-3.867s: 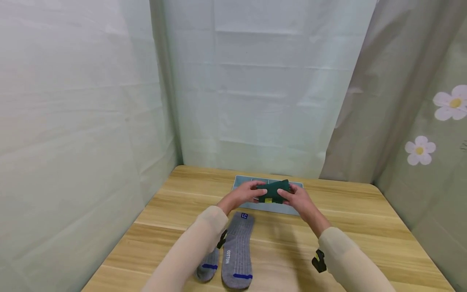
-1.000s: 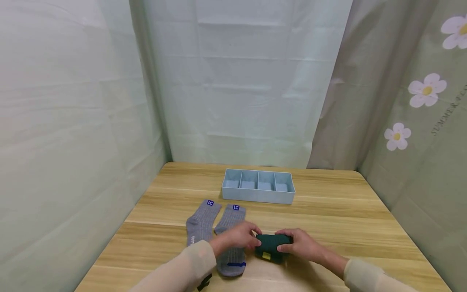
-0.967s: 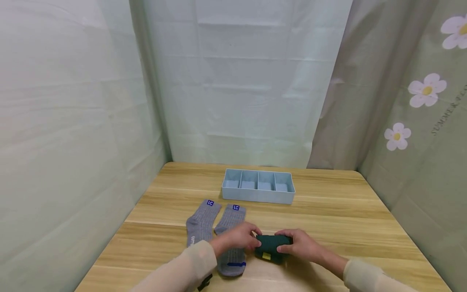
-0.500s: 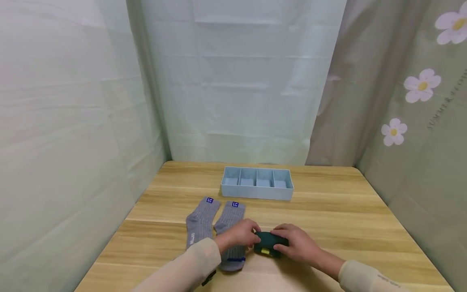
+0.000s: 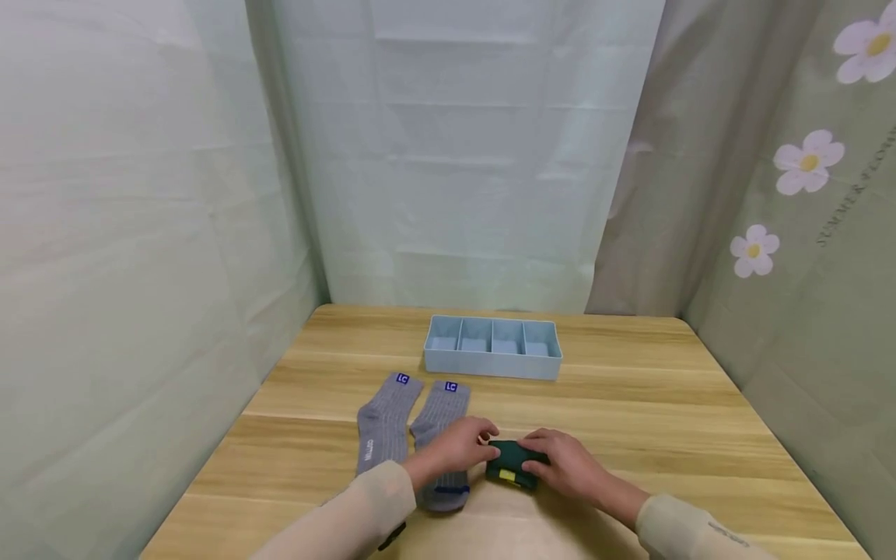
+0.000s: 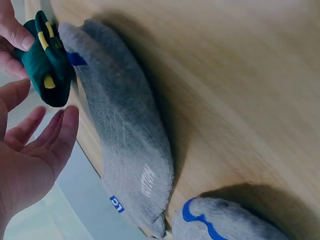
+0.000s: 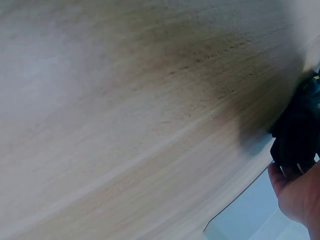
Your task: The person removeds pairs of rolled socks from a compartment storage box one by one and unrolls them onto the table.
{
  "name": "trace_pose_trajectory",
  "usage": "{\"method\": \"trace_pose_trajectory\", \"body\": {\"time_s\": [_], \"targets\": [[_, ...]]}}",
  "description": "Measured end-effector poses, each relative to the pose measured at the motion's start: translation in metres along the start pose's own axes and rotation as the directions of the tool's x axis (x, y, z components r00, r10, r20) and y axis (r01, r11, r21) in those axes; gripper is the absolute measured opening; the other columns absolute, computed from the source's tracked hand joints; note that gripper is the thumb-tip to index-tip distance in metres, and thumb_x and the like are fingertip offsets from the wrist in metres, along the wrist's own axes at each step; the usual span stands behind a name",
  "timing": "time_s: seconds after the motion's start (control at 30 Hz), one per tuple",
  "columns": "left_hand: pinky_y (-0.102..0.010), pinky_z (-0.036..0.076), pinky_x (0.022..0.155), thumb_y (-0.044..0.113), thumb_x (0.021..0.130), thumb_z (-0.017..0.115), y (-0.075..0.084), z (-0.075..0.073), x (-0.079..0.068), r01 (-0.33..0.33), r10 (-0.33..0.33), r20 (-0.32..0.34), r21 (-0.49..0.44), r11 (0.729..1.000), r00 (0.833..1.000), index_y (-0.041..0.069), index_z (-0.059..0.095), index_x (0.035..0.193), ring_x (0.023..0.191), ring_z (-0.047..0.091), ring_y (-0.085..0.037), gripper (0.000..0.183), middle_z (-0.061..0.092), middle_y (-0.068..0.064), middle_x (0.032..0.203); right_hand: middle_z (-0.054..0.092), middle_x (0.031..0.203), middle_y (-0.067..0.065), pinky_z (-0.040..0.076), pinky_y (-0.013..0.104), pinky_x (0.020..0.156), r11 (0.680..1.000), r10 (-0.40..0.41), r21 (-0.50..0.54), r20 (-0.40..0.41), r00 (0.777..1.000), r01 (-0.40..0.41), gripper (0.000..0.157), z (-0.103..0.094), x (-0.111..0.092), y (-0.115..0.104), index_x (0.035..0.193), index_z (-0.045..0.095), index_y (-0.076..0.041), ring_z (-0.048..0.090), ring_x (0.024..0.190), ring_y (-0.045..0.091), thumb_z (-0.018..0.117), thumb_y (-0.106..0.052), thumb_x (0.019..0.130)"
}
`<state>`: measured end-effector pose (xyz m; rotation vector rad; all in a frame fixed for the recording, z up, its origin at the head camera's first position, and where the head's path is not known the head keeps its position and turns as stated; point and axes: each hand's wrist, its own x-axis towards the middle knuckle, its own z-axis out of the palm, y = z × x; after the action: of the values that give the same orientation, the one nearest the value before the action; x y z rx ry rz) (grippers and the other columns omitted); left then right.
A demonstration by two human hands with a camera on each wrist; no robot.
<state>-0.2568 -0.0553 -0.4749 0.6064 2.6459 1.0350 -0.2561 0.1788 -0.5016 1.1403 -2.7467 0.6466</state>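
Note:
A dark green rolled sock bundle (image 5: 509,460) with a yellow patch sits low over the table, right of the grey socks. My right hand (image 5: 568,468) grips its right end, thumb in front and fingers behind. At its left end is my left hand (image 5: 456,449), thumb tip close against the bundle. In the left wrist view, the left hand (image 6: 31,167) has its fingers loosely spread, with a gap to the bundle (image 6: 45,72). The right wrist view shows the bundle (image 7: 296,132) dark at the edge, with right-hand fingers (image 7: 280,181) under it.
Two grey socks lie flat on the table: one sock (image 5: 383,420) farther left, the other sock (image 5: 439,408) partly under my left forearm. A light blue box (image 5: 491,365) with several compartments stands behind them. Pale curtains (image 5: 455,155) surround the wooden table (image 5: 665,404).
The green bundle, earlier held up in front of the box, has come down nearer me and is more tightly rolled. Lately the left fingers have loosened from its end; the right hand keeps hold.

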Motion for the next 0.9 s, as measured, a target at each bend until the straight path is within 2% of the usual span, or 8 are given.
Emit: {"method": "trace_pose_trajectory", "body": {"time_s": [0.17,0.4,0.57,0.73,0.9], "targets": [[-0.034,0.054,0.083,0.022,0.091,0.073,0.001,0.0,0.0,-0.059,0.06,-0.018,0.052,0.997,0.998,0.004,0.068,0.122,0.101,0.065,-0.023,0.036,0.067,-0.008,0.118,0.069,0.115,0.008,0.054,0.043,0.086,1.0,0.01,0.025,0.004,1.0,-0.01,0.034,-0.001,0.002,0.003,0.12,0.071,-0.004,0.066,0.103,0.024,0.071,-0.024,0.093],[-0.025,0.052,0.082,0.023,0.088,0.077,0.0,0.012,0.006,-0.165,0.172,-0.02,0.187,0.968,0.985,0.009,0.075,0.113,0.097,0.065,-0.01,0.028,0.072,0.001,0.106,0.069,0.114,0.008,0.054,0.043,0.085,0.999,-0.003,0.034,0.0,1.0,0.003,0.034,-0.001,0.0,0.004,0.121,0.071,-0.005,0.066,0.102,0.024,0.07,-0.026,0.094],[-0.023,0.052,0.08,0.019,0.086,0.078,-0.001,0.016,0.011,-0.165,0.177,-0.042,0.203,0.965,0.983,0.01,0.077,0.108,0.092,0.065,-0.007,0.023,0.074,0.003,0.102,0.068,0.118,0.01,0.054,0.045,0.087,0.998,-0.037,-0.056,-0.037,0.999,0.035,0.034,0.0,-0.003,0.001,0.122,0.07,-0.003,0.065,0.106,0.026,0.07,-0.023,0.094],[-0.02,0.051,0.075,0.016,0.086,0.078,-0.002,0.014,0.015,-0.171,0.18,-0.032,0.193,0.966,0.983,0.009,0.079,0.104,0.086,0.064,-0.005,0.02,0.074,0.003,0.096,0.068,0.114,0.006,0.055,0.042,0.085,0.977,-0.132,-0.18,-0.116,0.984,0.11,0.032,-0.001,-0.006,-0.002,0.114,0.073,-0.005,0.064,0.103,0.023,0.077,-0.022,0.087],[-0.02,0.051,0.073,0.017,0.088,0.076,-0.004,0.008,0.018,-0.158,0.159,0.006,0.157,0.975,0.987,0.01,0.078,0.105,0.082,0.063,-0.003,0.018,0.074,0.004,0.095,0.069,0.111,0.006,0.056,0.039,0.08,0.975,-0.136,-0.187,-0.079,0.988,0.119,0.033,0.0,-0.005,-0.001,0.117,0.073,-0.006,0.066,0.1,0.022,0.077,-0.019,0.087]]}}
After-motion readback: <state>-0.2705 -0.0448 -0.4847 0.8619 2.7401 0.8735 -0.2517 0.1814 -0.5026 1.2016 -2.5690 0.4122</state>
